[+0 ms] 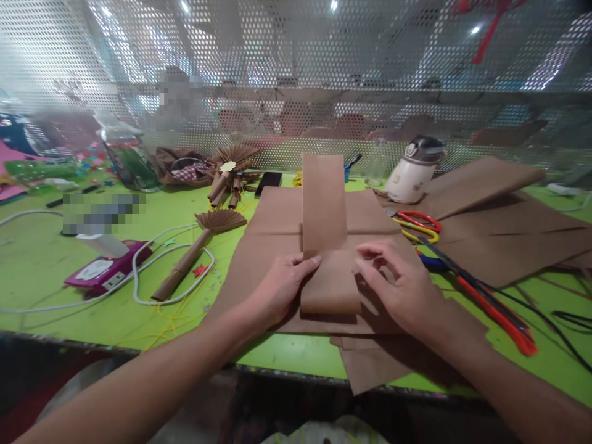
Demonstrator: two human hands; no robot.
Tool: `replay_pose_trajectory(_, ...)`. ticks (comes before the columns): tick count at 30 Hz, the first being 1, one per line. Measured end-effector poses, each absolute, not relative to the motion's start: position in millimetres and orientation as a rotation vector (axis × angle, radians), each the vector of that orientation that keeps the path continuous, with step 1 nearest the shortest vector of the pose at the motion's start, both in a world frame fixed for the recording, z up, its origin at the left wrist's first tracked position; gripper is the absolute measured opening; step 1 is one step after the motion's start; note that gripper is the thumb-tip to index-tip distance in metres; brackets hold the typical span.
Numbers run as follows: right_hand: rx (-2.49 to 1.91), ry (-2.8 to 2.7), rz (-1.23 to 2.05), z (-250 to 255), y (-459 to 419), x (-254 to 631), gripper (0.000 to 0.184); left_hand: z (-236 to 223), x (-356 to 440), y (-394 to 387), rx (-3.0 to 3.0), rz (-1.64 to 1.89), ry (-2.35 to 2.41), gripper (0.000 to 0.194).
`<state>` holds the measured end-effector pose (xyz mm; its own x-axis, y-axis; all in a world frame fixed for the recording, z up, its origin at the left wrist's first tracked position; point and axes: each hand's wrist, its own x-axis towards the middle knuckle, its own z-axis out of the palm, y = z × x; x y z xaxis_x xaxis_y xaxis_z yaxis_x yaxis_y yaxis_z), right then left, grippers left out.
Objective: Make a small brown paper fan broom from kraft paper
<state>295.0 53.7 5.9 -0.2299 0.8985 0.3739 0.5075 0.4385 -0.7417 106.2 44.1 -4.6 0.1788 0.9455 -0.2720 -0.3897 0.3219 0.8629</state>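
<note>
A strip of brown kraft paper [324, 203] stretches away from me, its near end bent over into a loop. My left hand [283, 285] grips the left edge of the strip at the fold, thumb on top. On the other side, my right hand [393, 277] is beside the strip's right edge with thumb and fingers curled and apart; nothing shows between them. Underneath lies a large brown paper sheet [272, 216], creased across its upper part. More brown paper pieces [370, 361] stick out below it, near the table's front edge.
Red-and-yellow scissors [420, 223] and a red cutter-like tool [497, 311] lie to the right, near large paper sheets [504, 228] and a white bottle [411, 172]. On the left are a pleated paper fan piece [198, 253], a purple power strip [108, 268] and a looping white cable [135, 277].
</note>
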Motion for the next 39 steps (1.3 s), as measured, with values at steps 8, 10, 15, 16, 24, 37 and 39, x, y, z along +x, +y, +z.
replay_pose_trajectory(8,-0.956,-1.465,1.394,1,68,290,0.068,-1,107,39,0.914,0.874,0.968,0.037)
replay_pose_trajectory(10,-0.874,-1.399,1.556,0,68,287,0.065,1,108,38,0.949,0.846,0.997,0.037)
replay_pose_trajectory(15,-0.918,-1.398,1.515,-6,69,283,0.063,1,110,41,1.097,0.849,1.110,0.035)
replay_pose_trajectory(16,-0.937,-1.413,1.487,-8,70,283,0.065,0,110,42,1.164,0.867,1.156,0.036)
replay_pose_trajectory(24,-1.105,-1.622,1.193,-18,75,284,0.071,-3,99,37,2.271,1.087,1.654,0.035)
replay_pose_trajectory(37,-1.360,-2.035,0.556,-26,79,280,0.076,-7,106,27,2.973,0.359,1.086,0.030)
replay_pose_trajectory(39,-1.372,-2.074,0.469,-28,80,281,0.077,-6,107,23,3.073,0.299,1.050,0.029)
